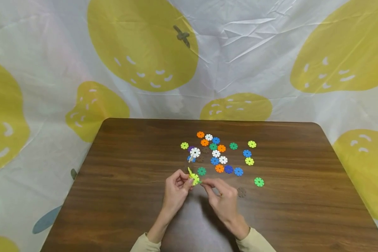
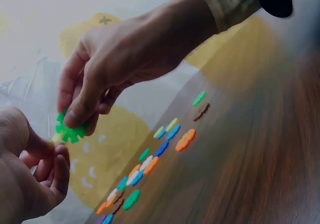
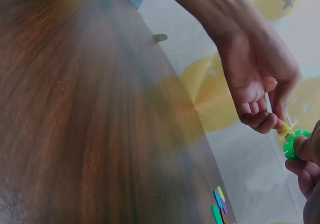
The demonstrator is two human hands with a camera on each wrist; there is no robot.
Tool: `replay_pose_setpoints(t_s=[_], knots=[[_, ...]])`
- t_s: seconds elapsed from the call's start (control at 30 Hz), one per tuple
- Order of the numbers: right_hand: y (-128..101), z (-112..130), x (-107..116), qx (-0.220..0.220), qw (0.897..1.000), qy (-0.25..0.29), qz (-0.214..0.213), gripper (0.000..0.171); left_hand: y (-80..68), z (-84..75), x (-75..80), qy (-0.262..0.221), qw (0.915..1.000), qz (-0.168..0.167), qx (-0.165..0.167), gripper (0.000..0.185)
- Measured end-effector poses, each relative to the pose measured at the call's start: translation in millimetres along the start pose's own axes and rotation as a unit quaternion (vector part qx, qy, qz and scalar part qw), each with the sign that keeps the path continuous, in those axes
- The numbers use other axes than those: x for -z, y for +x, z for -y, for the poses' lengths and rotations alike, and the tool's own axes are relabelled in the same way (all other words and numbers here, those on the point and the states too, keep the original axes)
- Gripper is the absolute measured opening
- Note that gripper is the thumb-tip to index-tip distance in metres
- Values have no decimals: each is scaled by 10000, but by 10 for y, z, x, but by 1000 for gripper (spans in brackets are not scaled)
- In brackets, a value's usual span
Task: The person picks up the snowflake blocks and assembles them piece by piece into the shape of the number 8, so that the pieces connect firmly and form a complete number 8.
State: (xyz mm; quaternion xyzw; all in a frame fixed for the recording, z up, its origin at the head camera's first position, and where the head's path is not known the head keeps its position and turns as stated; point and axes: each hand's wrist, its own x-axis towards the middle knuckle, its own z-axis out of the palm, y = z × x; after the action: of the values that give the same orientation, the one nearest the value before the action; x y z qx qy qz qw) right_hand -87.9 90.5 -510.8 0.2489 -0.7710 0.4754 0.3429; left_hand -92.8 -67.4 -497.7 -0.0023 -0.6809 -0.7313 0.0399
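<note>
Left hand (image 1: 175,189) pinches a notched yellow disc (image 1: 195,179) between thumb and fingers, held up above the wooden desk (image 1: 129,182); a second yellow piece (image 1: 189,171) stands edge-on against it. Right hand (image 1: 222,197) grips a bright green disc (image 2: 71,130) by thumb and fingers, its edge at the yellow disc, between the two hands. Whether the green is slotted in is hard to tell, fingers cover the joint. White disc (image 1: 195,152) shows just beyond the yellow pieces, a tilted white piece (image 1: 191,159) below it. Brown disc (image 1: 242,192) lies flat just beside the right hand, green disc (image 1: 259,182) farther right. Orange disc (image 1: 219,168), dark blue disc (image 1: 228,169) and more loose discs lie scattered past the hands. Fruit-print cloth (image 1: 208,59) hangs behind.
</note>
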Motion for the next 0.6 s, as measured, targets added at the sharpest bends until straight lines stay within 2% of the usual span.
replay_pose_setpoints(t_s=[0.1, 0.27, 0.4, 0.6], knots=[[3, 3, -15, 66, 9999, -136, -42, 22, 0, -3, -4, 133, 9999, 0, -47, 9], [13, -13, -28, 22, 10000, 31, 48, 24, 31, -39, 27, 276, 9994, 15, -230, 8], [16, -28, -16, -73, 9995, -18, 306, 27, 74, -58, 56, 376, 9985, 3, -388, 8], [-42, -74, 69, -258, 9966, -356, 697, 39, 123, -3, 72, 264, 9992, -12, -305, 11]])
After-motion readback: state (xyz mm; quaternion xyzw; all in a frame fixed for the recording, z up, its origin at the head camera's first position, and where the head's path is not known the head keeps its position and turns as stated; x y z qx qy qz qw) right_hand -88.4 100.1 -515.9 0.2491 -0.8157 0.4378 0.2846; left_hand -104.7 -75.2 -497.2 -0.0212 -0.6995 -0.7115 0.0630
